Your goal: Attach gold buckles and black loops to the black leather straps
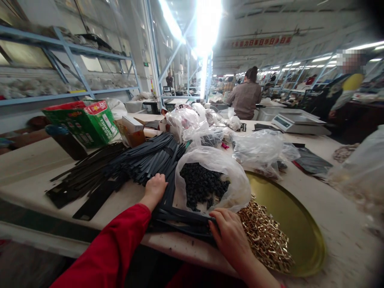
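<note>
Left hand (156,186) and right hand (229,228) on black strips (183,219)
Left one curls, but I cannot tell if it grips; right one pinches strip ends near gold bits (267,236).

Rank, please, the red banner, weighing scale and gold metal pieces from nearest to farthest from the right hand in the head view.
1. Gold metal pieces, beside the right hand, on the tray.
2. Weighing scale, farther forward, to the right.
3. Red banner, high in the background.
</note>
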`<state>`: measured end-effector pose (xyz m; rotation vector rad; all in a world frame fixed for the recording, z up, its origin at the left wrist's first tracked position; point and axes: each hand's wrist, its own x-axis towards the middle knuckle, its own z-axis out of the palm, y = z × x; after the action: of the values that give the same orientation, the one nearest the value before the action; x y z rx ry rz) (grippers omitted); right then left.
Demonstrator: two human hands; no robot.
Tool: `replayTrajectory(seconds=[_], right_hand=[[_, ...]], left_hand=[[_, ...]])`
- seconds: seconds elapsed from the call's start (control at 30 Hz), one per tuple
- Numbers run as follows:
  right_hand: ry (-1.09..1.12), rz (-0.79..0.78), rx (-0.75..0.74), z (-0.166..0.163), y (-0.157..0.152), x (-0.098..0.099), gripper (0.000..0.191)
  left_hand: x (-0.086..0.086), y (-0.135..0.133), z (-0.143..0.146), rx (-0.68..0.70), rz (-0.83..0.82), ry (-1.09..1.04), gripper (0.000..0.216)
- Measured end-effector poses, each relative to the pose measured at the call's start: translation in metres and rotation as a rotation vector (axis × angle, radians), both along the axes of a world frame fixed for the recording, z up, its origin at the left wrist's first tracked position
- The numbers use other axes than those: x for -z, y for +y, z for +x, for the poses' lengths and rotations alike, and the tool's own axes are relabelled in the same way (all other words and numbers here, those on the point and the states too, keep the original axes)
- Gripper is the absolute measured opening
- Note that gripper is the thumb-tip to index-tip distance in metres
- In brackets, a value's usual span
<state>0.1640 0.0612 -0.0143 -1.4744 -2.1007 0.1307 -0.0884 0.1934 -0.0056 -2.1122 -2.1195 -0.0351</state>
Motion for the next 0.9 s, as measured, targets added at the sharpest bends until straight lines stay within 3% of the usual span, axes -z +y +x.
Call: replayTrajectory(seconds=[0.27, 0.43, 0.57, 0.73, 0.9], right_hand=[[-0.026, 0.031, -0.002, 0.001, 0.023, -0.011, 0.014], [-0.033, -0.062, 0.094, 0.020, 0.056, -0.010, 0.013], [-0.057, -0.137, 0.083, 0.016, 0.079, 0.000, 0.012], [-0.020, -0.258, 0.157, -0.001, 0.102, 0.016, 0.007], [0.159, -0.337, 0.175, -0.007, 0.112, 0.019, 0.008]], left_hand=[[0.000, 0.022, 0.012, -0.051, 0.016, 0.000, 0.027], [0.000, 0.037, 0.018, -0.071, 0.006, -0.050, 0.027], [-0.012, 0.040, 0.015, -0.051, 0.013, -0.120, 0.026], [-0.048, 0.019, 0.009, 0.057, 0.000, -0.207, 0.037], [-0.075, -0.037, 0.025, 0.298, -0.204, -0.335, 0.030]])
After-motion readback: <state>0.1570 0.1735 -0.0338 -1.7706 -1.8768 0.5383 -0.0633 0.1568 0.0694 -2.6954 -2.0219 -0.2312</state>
